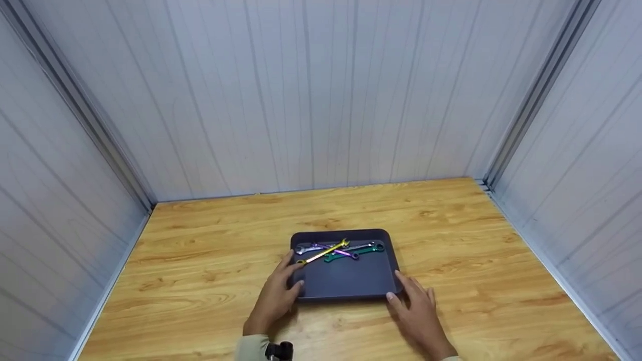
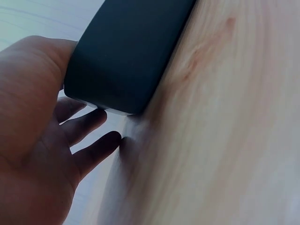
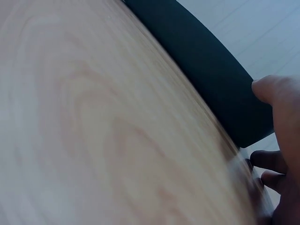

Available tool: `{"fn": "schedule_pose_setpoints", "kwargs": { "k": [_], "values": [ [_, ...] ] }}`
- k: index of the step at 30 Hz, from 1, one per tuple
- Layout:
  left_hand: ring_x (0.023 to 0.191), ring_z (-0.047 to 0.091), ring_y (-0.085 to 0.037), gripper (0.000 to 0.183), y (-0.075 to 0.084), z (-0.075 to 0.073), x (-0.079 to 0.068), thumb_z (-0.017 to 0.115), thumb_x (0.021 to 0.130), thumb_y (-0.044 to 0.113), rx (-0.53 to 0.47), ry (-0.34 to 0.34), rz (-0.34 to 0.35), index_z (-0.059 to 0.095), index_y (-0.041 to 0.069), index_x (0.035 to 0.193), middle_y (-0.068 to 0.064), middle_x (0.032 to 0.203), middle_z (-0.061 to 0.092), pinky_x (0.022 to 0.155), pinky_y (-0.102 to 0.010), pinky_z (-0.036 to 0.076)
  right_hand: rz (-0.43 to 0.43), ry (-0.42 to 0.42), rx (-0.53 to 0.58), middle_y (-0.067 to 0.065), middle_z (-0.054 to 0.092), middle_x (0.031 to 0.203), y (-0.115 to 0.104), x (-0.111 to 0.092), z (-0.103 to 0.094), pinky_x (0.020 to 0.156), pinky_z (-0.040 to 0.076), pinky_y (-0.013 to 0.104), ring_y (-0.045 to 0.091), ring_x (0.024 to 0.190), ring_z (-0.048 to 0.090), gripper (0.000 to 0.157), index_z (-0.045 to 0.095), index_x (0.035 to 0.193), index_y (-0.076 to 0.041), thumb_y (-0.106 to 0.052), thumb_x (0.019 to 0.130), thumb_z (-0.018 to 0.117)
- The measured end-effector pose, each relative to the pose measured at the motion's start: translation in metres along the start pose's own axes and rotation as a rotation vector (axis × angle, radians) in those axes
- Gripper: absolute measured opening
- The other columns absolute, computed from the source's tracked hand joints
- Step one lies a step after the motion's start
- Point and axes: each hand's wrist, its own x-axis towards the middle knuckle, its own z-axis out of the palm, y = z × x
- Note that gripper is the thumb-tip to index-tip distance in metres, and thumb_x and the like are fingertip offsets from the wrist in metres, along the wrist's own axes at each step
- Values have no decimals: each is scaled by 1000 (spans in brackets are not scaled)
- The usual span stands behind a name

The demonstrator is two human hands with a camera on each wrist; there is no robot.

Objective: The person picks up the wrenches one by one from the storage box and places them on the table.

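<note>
A dark rectangular tray lies flat on the wooden table. Inside, toward its back, several combination wrenches overlap: a yellow wrench on top, a purple wrench, a green wrench and a silver one. My left hand grips the tray's left side, thumb over the rim and fingers along the outer wall. At the front right corner, my right hand holds the tray between thumb and fingers. Both wrist views show the tray's outer wall but not the wrenches.
Pale panelled walls enclose the wood-grain table at the back and on both sides. A small black device sits at the left wrist, by the sleeve.
</note>
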Motion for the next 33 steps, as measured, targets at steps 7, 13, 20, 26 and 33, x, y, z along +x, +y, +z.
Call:
{"fn": "schedule_pose_setpoints", "kwargs": {
  "k": [7, 13, 20, 26, 33],
  "values": [
    [148, 26, -33, 42, -4, -2, 1, 70, 94, 10, -12, 0, 10, 61, 6, 135, -10, 163, 28, 116, -52, 29, -3, 23, 12, 16, 47, 151, -1, -1, 2, 114, -3, 69, 42, 143, 32, 58, 46, 151, -16, -34, 99, 64],
    [147, 27, -34, 44, -5, -5, 3, 72, 91, 7, -43, -2, 30, 62, 3, 134, -13, 161, 31, 116, -52, 30, 15, 28, 39, 19, 47, 150, -3, -5, 5, 113, -1, 70, 43, 143, 32, 58, 46, 151, -12, -30, 99, 64],
    [146, 29, -34, 48, -7, -5, 4, 70, 92, 6, -42, 4, 37, 58, 3, 138, -13, 160, 32, 115, -53, 30, 41, 23, 33, 18, 46, 151, -5, -5, 6, 114, -2, 69, 42, 143, 32, 57, 46, 151, -12, -28, 99, 64],
    [147, 28, -30, 49, -9, -4, 1, 70, 93, 10, -50, 13, -2, 56, 6, 140, -7, 161, 32, 117, -50, 28, 27, 28, 28, 16, 48, 150, -5, -5, 5, 115, -2, 68, 40, 143, 34, 57, 47, 150, -14, -29, 99, 64],
    [148, 26, -28, 48, -9, 0, 1, 70, 93, 12, -75, 11, -31, 58, 7, 139, -3, 162, 30, 117, -51, 28, 4, 37, 22, 13, 48, 150, -2, -2, 0, 116, -2, 65, 38, 143, 35, 55, 47, 150, -16, -28, 99, 64]
  ]
}}
